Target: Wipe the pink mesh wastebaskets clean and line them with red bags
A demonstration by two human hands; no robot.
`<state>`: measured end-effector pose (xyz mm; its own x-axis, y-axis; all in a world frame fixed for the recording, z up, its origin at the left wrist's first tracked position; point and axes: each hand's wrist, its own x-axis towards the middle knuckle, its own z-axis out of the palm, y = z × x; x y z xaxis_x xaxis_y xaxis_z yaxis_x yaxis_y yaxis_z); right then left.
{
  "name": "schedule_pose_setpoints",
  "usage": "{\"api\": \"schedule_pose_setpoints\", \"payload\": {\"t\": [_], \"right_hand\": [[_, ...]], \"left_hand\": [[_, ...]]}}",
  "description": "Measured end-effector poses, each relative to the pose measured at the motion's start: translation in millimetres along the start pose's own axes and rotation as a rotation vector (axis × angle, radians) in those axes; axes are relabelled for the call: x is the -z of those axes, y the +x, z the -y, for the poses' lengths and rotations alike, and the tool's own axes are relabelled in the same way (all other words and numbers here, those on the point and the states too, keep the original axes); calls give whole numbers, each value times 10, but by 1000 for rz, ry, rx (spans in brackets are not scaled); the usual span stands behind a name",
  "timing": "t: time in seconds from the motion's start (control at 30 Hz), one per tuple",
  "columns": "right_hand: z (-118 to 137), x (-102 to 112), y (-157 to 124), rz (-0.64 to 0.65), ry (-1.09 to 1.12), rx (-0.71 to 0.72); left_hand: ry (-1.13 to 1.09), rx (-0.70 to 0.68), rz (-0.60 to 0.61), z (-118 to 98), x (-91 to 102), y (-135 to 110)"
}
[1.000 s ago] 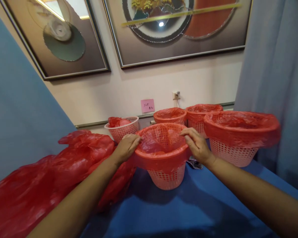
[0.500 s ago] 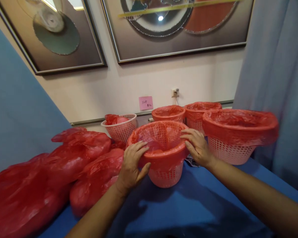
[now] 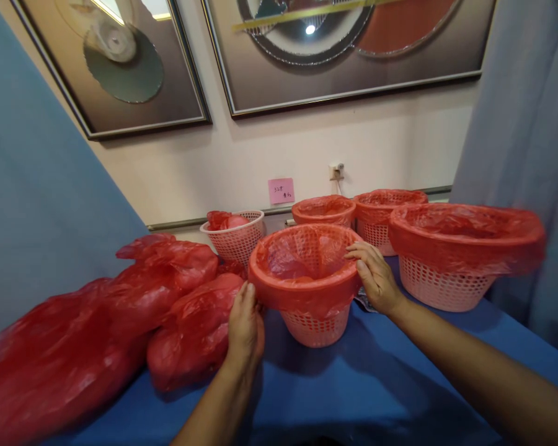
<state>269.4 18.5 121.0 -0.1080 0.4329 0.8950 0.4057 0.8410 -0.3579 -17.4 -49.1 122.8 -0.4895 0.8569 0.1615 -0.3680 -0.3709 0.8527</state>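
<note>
A white perforated plastic basket point(image 3: 317, 328) stands in front of me, lined with a red plastic bag point(image 3: 307, 297) folded over its rim. My left hand point(image 3: 245, 325) is upright at the left side of that rim, fingers straight and thumb mostly hidden. It holds nothing. On the opposite side my right hand point(image 3: 376, 279) is closed over the rim, with fingers on top and thumb against the outer face. The inside of the liner shows red film and basket holes through it.
Filled red bags point(image 3: 186, 328) lie on the blue table cover point(image 3: 302, 396) at left. Behind is a white basket point(image 3: 237, 241) with red plastic in it. Lined baskets stand at back and right, including a large one point(image 3: 446, 285). A pink note point(image 3: 281, 191) is on the wall.
My left hand has come off the top of the rim and dropped to the basket's left side. My right hand stays on the right rim. The view has shifted slightly.
</note>
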Motion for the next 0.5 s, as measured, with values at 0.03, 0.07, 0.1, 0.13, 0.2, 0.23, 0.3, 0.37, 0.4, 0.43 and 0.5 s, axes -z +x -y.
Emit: {"api": "schedule_pose_setpoints", "payload": {"t": [0.03,0.07,0.1,0.13,0.2,0.23,0.3,0.37,0.4,0.43,0.5], "right_hand": [[4,-4,-1,-2,-2,-3],[7,-6,-1,-2,-4,-6],[11,-7,-2,0,-6,-9],[14,-6,-2,2,-9,-12],[20,1,-4,9,-14,-14],[22,5,-5,14,-16,-14],[26,8,-7,26,-21,-10],[26,3,-7,39,-21,-7],[24,-2,-5,43,-20,-6],[22,-10,-4,45,-17,-4],[17,-26,-1,43,-11,-4]], "left_hand": [[-20,35,2,-16,-48,-3],[-31,83,-5,-23,-84,-7],[-34,137,-16,-23,-105,-11],[-30,187,-25,-22,-113,-14],[-7,260,-26,-31,-95,-8],[6,290,-21,-48,-76,5],[30,357,-13,-114,-42,62],[40,408,-5,-214,-36,172],[38,420,-3,-268,-48,248],[32,426,-3,-319,-70,335],[18,429,-12,-390,-137,522]]}}
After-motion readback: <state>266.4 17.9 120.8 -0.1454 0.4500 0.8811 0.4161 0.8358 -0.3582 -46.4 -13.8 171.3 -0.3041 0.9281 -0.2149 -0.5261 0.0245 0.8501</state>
